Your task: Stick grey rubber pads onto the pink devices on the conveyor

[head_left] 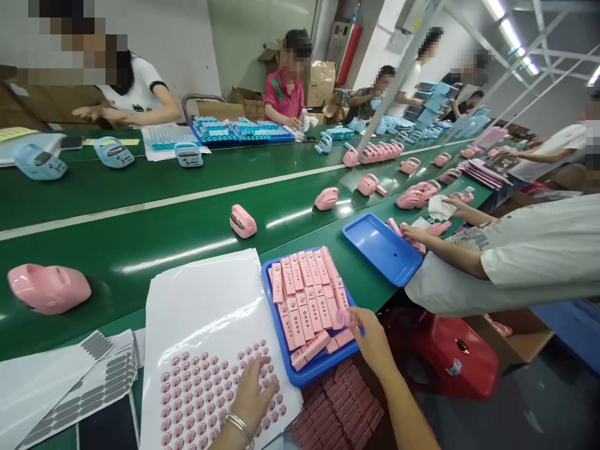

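My left hand (250, 394), with bracelets at the wrist, is over a white sheet (201, 300) carrying rows of round pink stickers (191, 392). Its thumb and fingers are apart, and nothing shows between them. My right hand (374, 344) has its fingers closed on a small pink piece (345, 317) at the right edge of a blue tray (287, 357). Inside that tray, pink oblong parts (304, 315) lie in rows, many with small dark marks on top; a few lie crosswise at the near end.
Pink rounded housings (242, 221) stand along the green conveyor (187, 244). To the right, a co-worker's hands (417, 234) are beside another blue tray (375, 240). Sheets with grey labels (89, 394) lie at left. Below are a red stool (462, 356) and stacked dark pink parts (340, 406).
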Tool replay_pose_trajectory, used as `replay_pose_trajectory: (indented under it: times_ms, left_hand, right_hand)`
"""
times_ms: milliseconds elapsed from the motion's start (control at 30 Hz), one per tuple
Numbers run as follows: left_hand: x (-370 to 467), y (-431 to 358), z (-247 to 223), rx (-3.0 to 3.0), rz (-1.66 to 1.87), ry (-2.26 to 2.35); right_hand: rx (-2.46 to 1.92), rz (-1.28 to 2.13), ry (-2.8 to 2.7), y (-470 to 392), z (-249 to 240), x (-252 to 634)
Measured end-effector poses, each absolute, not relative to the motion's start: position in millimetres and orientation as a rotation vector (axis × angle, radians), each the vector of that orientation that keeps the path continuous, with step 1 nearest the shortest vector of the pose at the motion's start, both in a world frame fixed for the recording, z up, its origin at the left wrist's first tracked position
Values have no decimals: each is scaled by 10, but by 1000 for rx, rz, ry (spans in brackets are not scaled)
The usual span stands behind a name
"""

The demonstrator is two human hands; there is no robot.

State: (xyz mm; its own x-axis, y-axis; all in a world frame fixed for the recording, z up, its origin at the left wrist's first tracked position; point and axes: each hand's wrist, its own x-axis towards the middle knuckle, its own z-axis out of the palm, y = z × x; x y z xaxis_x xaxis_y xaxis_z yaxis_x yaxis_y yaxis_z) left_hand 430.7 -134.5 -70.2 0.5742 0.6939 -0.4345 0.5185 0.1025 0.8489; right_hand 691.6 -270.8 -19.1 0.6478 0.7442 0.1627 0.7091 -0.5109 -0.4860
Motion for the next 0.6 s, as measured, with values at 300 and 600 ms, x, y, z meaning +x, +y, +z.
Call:
replay_pose_trajectory:
  times_ms: [300,600]
  left_hand:
    - [4626,-1676,-1224,1665,181,949]
    - [4832,-1563,-1058,1350,63,1112]
  right_hand:
    - [-2334,36,-1366,-2943,-773,6537]
    - [-2301,-186,-1211,-2895,-1021,6419]
